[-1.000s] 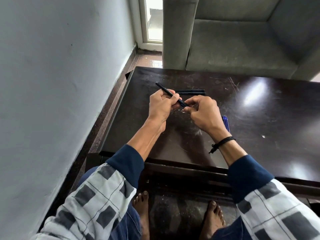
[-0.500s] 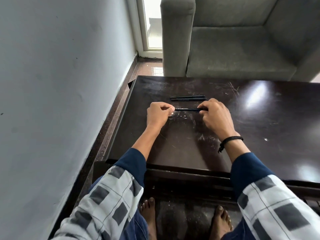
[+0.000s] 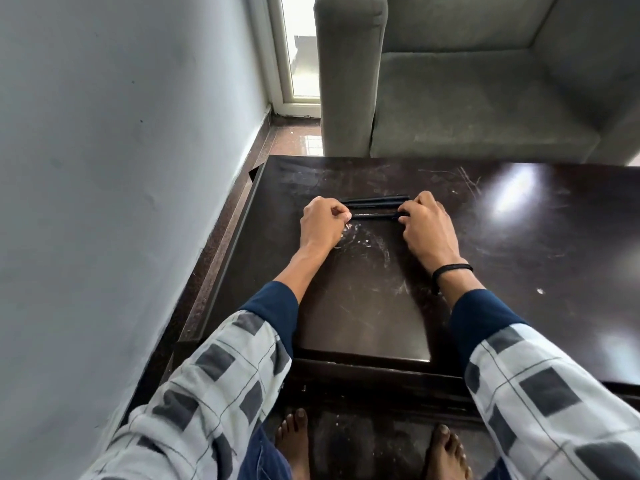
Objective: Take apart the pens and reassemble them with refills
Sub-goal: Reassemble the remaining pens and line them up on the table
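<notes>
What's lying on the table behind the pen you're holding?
Black pens, seemingly two, lie side by side on the dark table just beyond the held pen. The left hand and right hand hide whatever lies behind them.

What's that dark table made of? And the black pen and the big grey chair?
The table: probably wood with a dark glossy varnish; it mirrors light and shows pale scratches. The black pen: likely smooth plastic, with printed lettering. The grey chair: soft woven fabric, matte and fuzzy.
</notes>
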Available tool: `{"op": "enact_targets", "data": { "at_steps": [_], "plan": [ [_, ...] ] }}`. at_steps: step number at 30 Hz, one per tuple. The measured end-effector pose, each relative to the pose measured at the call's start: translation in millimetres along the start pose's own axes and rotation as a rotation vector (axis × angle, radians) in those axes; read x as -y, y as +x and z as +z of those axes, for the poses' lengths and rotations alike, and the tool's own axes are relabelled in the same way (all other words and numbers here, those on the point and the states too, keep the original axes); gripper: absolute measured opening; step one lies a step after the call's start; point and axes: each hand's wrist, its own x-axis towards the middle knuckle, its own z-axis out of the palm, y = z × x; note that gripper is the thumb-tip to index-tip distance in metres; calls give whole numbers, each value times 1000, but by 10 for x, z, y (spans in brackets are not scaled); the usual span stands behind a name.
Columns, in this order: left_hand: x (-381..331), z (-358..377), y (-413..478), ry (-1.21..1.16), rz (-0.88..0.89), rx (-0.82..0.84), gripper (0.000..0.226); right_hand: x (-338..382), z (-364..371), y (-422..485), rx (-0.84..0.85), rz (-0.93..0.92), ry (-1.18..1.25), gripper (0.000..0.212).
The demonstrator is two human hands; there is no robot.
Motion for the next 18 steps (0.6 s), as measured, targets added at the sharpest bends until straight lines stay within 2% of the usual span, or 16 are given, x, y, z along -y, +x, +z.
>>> {"op": "enact_targets", "data": {
  "at_steps": [7,13,18],
  "plan": [
    [12,35,49,6,59,-75,10,50,-9,76,-12,48,1,14],
    [10,11,106,39,114,-76,11,70,-15,124,-13,59,5,13],
    [-29,-33,174,116,235,30,39,70,-54,96,-9,138,62,21]
  ]
}}
